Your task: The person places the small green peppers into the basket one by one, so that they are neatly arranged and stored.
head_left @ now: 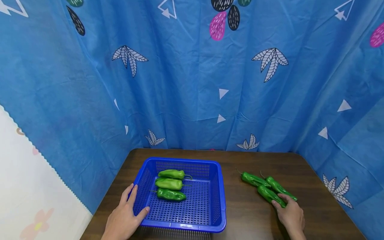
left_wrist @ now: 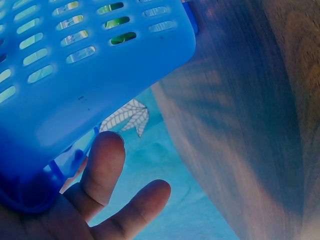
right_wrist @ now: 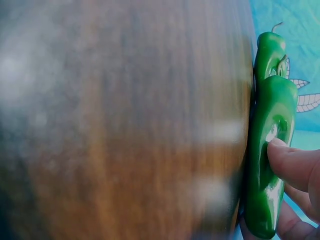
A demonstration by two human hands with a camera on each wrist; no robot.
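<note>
My left hand (head_left: 124, 213) rests at the near left corner of a blue plastic basket (head_left: 223, 200), its thumb over the rim. Two of its fingers (left_wrist: 102, 167) stretch out beside the basket wall in the left wrist view. Three green peppers (head_left: 171, 195) lie side by side in the basket, two of them lighter. On the table to the right, my right hand (head_left: 290, 211) pinches the nearest of three dark green peppers (head_left: 267, 193). Its thumb presses that pepper's side in the right wrist view, with fingers partly hidden behind it.
The brown wooden table (head_left: 240, 213) carries the basket at left and the loose peppers at right. A patterned blue curtain (head_left: 192, 83) hangs behind and around it. A pale floral cloth (head_left: 33, 186) shows at far left.
</note>
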